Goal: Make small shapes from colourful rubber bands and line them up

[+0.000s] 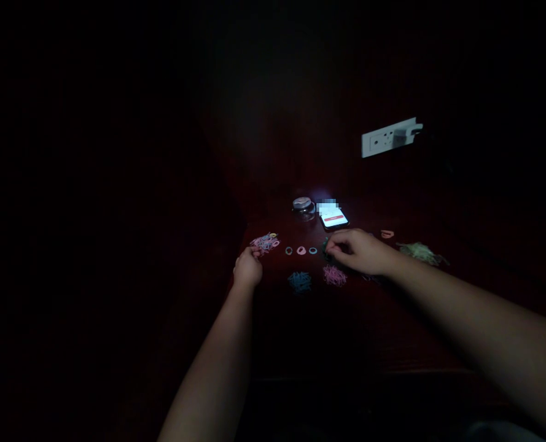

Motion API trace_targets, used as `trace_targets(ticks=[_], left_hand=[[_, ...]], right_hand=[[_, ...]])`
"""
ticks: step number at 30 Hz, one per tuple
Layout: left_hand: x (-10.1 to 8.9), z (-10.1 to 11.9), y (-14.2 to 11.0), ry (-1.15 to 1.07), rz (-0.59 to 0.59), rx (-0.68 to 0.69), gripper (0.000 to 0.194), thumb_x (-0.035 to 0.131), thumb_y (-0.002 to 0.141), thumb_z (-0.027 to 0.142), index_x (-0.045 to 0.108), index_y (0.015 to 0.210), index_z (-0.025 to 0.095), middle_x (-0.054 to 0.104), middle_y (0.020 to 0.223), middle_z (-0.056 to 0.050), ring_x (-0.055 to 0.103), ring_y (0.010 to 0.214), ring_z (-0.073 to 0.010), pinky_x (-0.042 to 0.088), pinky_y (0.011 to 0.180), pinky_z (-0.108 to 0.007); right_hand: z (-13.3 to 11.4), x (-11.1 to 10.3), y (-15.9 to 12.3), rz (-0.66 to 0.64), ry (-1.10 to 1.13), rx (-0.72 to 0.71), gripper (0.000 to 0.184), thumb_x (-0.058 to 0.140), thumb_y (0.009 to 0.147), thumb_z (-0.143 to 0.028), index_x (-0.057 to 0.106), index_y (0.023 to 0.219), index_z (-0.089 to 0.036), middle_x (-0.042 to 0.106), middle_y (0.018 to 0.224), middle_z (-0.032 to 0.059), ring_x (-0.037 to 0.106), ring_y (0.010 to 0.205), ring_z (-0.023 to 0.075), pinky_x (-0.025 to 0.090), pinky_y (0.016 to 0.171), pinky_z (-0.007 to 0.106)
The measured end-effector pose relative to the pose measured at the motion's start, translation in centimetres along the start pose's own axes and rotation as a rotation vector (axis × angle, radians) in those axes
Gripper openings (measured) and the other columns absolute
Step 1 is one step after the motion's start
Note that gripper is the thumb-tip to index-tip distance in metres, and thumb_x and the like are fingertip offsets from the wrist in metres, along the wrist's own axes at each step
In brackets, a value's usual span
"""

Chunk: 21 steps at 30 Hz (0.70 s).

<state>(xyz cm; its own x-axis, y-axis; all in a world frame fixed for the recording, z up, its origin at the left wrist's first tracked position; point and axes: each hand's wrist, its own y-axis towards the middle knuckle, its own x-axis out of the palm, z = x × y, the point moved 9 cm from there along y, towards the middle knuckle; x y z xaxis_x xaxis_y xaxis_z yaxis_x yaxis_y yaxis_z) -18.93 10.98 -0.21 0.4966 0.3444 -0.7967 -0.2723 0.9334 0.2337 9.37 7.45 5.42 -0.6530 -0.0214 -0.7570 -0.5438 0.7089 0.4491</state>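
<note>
My left hand (pixel 249 268) is at the left side of the table, fingers curled in against a pile of mixed pale elastic bands (pixel 264 243). Whatever its fingers hold is hidden. With thumb and forefinger drawn together, my right hand (pixel 359 250) is over the edge of a small dark green heap (pixel 325 248); I cannot make out anything between the fingertips. Between the hands lie three small rings in a row: a greenish ring (pixel 288 250), a pink ring (pixel 301 250) and a light blue ring (pixel 312 250). Nearer to me are a blue band pile (pixel 299 282) and a pink band pile (pixel 335 275).
A lidded clear jar (pixel 304 209) stands behind the rings, beside a phone (pixel 335 217) with its screen lit. To the right are an orange band (pixel 387 234) and a pale yellow band pile (pixel 421 253). A wall socket (pixel 383 140) holds a plug. The surroundings are very dark.
</note>
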Motion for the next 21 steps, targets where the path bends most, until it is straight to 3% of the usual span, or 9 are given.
trace_targets(ticks=[6, 12, 16, 21], left_hand=[[0.1, -0.2, 0.2, -0.099, 0.015, 0.037, 0.03, 0.048, 0.084, 0.011, 0.06, 0.11, 0.021, 0.071, 0.103, -0.006, 0.065, 0.095, -0.0193, 0.047, 0.089, -0.032], [0.4, 2.1, -0.2, 0.052, 0.051, 0.259, 0.035, 0.042, 0.087, 0.012, 0.069, 0.106, 0.023, 0.061, 0.128, -0.004, 0.052, 0.122, -0.0206, 0.039, 0.106, -0.036], [1.0, 1.9, -0.1, 0.115, 0.033, 0.242, 0.034, 0.045, 0.086, 0.014, 0.07, 0.106, 0.024, 0.061, 0.13, -0.001, 0.048, 0.126, -0.0244, 0.035, 0.11, -0.041], [0.8, 1.6, 0.1, 0.096, 0.064, 0.232, 0.036, 0.048, 0.082, 0.014, 0.07, 0.109, 0.022, 0.064, 0.126, -0.007, 0.051, 0.123, -0.0283, 0.038, 0.107, -0.045]], right_hand=[[-0.6, -0.2, 0.0, 0.053, -0.055, -0.027, 0.014, 0.053, 0.082, -0.02, 0.064, 0.072, -0.019, 0.061, 0.067, 0.0011, 0.052, 0.062, 0.0133, 0.038, 0.062, 0.027], [-1.1, 0.3, 0.2, 0.066, -0.065, -0.049, 0.014, 0.054, 0.081, -0.019, 0.063, 0.07, -0.018, 0.056, 0.063, -0.0007, 0.048, 0.059, 0.0117, 0.034, 0.06, 0.026], [-0.9, 0.0, 0.3, 0.105, -0.046, -0.036, 0.014, 0.054, 0.08, -0.019, 0.063, 0.07, -0.018, 0.057, 0.063, -0.0006, 0.048, 0.058, 0.012, 0.033, 0.06, 0.026], [-0.6, -0.3, 0.3, 0.135, -0.031, -0.022, 0.013, 0.054, 0.08, -0.018, 0.062, 0.069, -0.018, 0.058, 0.063, -0.0006, 0.048, 0.058, 0.012, 0.033, 0.06, 0.025]])
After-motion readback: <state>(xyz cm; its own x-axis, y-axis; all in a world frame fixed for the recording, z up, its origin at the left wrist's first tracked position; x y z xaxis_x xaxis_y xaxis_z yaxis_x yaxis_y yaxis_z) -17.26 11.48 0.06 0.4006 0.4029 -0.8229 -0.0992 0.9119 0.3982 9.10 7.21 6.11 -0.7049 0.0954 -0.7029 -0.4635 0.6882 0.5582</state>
